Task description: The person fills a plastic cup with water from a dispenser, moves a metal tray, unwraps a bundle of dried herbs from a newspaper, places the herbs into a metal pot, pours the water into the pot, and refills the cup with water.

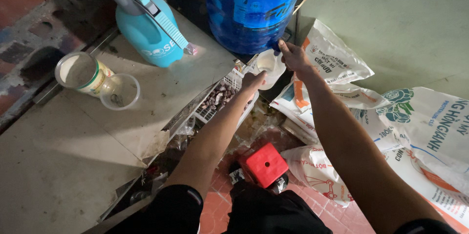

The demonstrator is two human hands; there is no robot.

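We hold a small translucent white plastic cup (269,67) under the tap at the foot of the big blue plastic water jug (254,7). Our left hand (253,80) has its fingers wrapped on the cup's side; our right hand (292,55) has fingertips pinched on the tap.

Judgement: keep the cup's rim directly below the spout and level, and ease the tap so the flow stays gentle.

Labels: a blue rectangular label on the jug's front. A teal plastic pump sprayer (146,29) with pale lettering stands on the grey worktop (73,156). A round open tin with a green-and-cream band (84,74) lies beside a clear plastic cup (119,91). White woven sacks with orange, blue and teal print (415,121) lie on the right
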